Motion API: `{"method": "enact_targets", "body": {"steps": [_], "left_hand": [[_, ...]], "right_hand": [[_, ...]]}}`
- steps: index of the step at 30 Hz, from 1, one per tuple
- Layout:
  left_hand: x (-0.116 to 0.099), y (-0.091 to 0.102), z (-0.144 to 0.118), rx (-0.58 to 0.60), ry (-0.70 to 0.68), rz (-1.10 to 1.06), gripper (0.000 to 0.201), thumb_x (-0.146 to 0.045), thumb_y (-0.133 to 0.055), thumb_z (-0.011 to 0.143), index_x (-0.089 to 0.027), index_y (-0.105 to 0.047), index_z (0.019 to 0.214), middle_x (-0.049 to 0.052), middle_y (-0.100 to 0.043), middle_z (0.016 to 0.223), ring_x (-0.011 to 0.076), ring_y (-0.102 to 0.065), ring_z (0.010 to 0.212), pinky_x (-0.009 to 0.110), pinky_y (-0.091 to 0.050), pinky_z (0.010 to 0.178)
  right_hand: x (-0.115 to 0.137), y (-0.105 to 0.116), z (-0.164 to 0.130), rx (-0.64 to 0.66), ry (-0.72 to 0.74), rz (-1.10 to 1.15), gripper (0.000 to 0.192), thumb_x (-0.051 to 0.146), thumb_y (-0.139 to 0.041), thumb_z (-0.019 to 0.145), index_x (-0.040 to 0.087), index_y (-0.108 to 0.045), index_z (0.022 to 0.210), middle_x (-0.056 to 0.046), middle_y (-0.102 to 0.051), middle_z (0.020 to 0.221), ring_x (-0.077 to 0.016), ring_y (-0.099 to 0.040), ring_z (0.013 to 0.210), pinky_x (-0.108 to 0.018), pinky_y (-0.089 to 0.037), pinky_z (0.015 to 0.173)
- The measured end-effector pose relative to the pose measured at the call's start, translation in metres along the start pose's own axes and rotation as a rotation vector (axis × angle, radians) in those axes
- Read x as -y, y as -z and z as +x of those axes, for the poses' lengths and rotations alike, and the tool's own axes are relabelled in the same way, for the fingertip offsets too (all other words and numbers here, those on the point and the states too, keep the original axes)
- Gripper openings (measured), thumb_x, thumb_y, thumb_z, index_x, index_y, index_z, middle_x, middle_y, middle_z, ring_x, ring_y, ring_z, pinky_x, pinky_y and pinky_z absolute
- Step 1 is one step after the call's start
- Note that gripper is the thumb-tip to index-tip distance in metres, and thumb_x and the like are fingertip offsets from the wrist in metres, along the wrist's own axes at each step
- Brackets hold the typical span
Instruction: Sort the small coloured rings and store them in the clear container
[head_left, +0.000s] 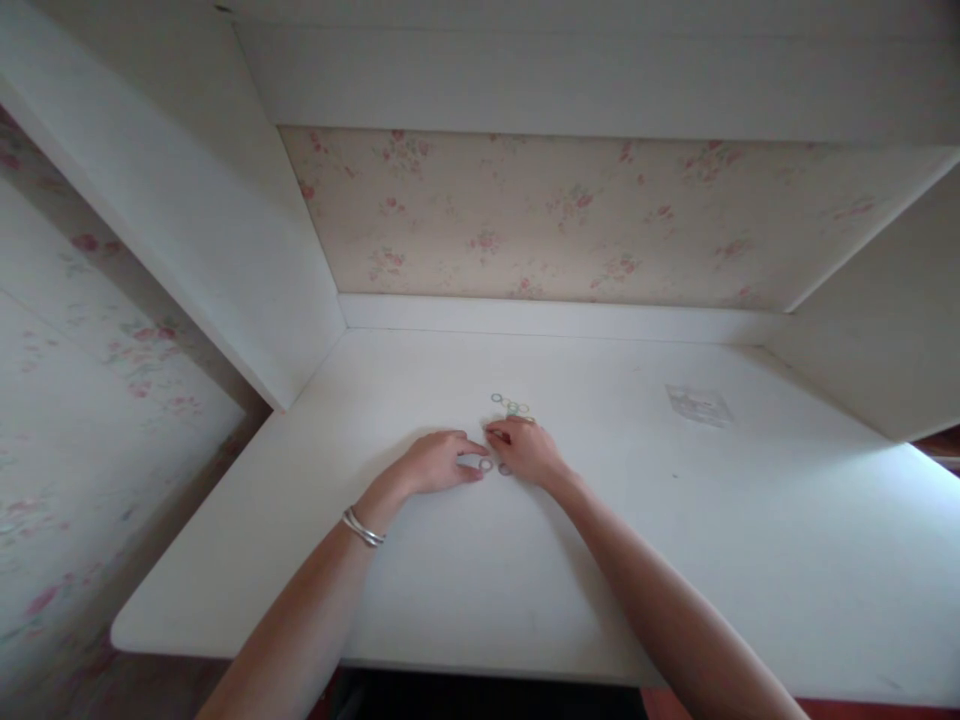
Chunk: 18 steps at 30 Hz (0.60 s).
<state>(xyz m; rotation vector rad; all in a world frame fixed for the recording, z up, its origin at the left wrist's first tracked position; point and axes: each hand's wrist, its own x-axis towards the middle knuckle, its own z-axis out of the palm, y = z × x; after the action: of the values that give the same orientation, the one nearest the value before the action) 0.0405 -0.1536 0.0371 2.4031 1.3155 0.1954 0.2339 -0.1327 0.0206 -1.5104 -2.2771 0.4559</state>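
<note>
My left hand (441,461) rests on the white desk, its thumb and fingers apart. A small pinkish ring (485,465) lies at its fingertips; whether they touch it I cannot tell. Close by on the right, my right hand (526,450) has its fingers drawn together in a pinch, and what is in them is too small to make out. Another small dark pinkish ring (504,469) lies under its edge, partly covered. Just beyond the right hand sits a cluster of several thin rings, among them a bluish-green ring (496,398) and a yellowish ring (523,408).
The white desk (600,560) has a side panel (225,220) on the left and another on the right. A clear plastic bag (699,405) lies at the right. Floral wallpaper (540,220) covers the back, beneath an overhead shelf (525,80).
</note>
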Motion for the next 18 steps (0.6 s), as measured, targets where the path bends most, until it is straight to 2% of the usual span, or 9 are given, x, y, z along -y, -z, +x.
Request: {"method": "enact_targets", "body": {"steps": [7, 11, 18], "left_hand": [[0.000, -0.003, -0.001, -0.053, -0.004, -0.033, 0.030, -0.046, -0.059, 0.076, -0.036, -0.067, 0.103, -0.001, -0.063, 0.087, 0.0162, -0.060, 0.078, 0.023, -0.040, 0.068], [-0.003, -0.002, -0.002, -0.069, -0.002, -0.033, 0.028, -0.048, -0.057, 0.078, -0.035, -0.067, 0.100, -0.001, -0.063, 0.087, 0.0161, -0.060, 0.078, 0.023, -0.040, 0.069], [-0.002, -0.001, 0.000, -0.059, -0.049, -0.056, 0.025, -0.045, -0.056, 0.079, -0.032, -0.067, 0.097, -0.002, -0.064, 0.089, 0.0152, -0.059, 0.081, 0.023, -0.039, 0.068]], "right_hand": [[-0.001, 0.002, 0.001, -0.010, 0.058, -0.028, 0.021, 0.023, -0.049, 0.085, 0.021, -0.067, 0.074, -0.005, -0.063, 0.081, -0.0145, -0.057, 0.073, -0.023, -0.038, 0.063], [-0.001, -0.001, -0.011, -0.041, 0.077, -0.042, 0.013, 0.019, -0.052, 0.082, 0.020, -0.064, 0.077, -0.005, -0.060, 0.082, -0.0140, -0.055, 0.073, -0.023, -0.036, 0.063], [0.002, -0.006, -0.050, -0.136, 0.104, 0.080, 0.021, 0.024, -0.043, 0.090, 0.021, -0.064, 0.087, -0.002, -0.058, 0.082, -0.0123, -0.054, 0.074, -0.025, -0.035, 0.070]]}}
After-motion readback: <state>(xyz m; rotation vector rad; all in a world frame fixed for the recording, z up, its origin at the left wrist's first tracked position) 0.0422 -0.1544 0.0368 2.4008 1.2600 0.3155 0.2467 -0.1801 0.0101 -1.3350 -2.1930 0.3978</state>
